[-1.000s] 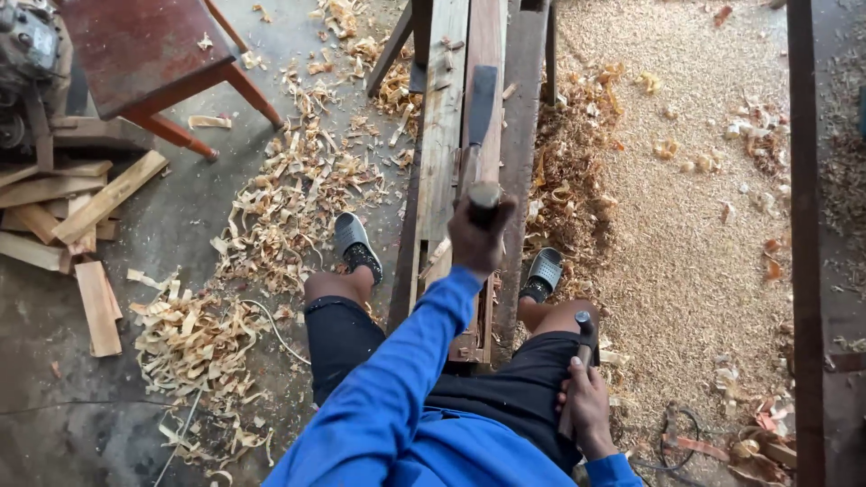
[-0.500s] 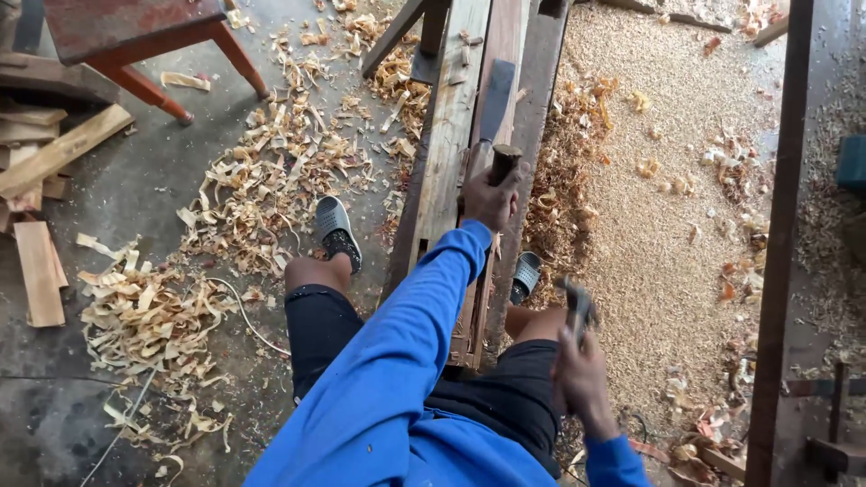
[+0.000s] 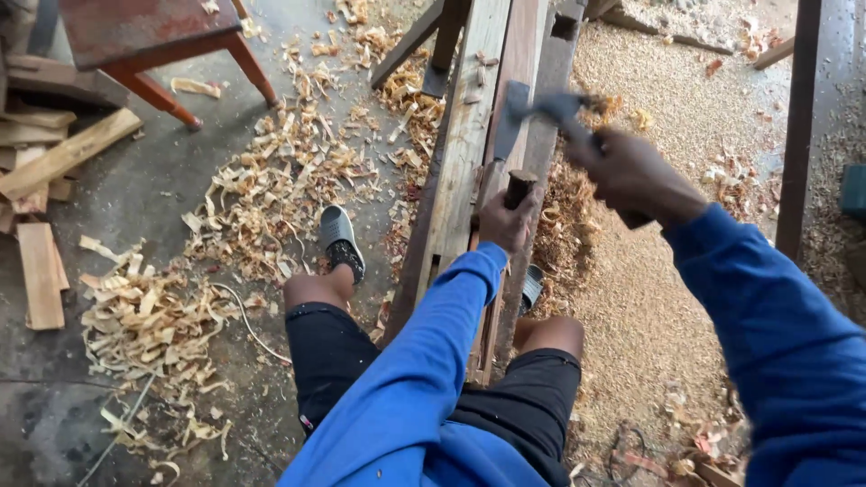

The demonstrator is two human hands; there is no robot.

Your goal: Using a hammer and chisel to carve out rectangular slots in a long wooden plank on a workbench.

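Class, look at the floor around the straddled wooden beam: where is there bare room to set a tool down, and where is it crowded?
Bare grey concrete floor lies between the red wooden stool and the pale curled wood shavings. Right of the long wooden beam, sawdust covers everything. Stacked wood offcuts crowd the left edge.

Long beam (image 3: 465,153) between the knees, wood shavings (image 3: 262,189) left, sawdust (image 3: 658,298) right, stool (image 3: 144,36) far left.

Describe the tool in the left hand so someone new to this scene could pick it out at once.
Start at the long wooden beams running up the middle of the view, which the person straddles. On them the left hand grips a chisel, a short dark wooden handle sticking up out of the fist. Unlike the hammer raised in the right hand, it stands upright against the wood.
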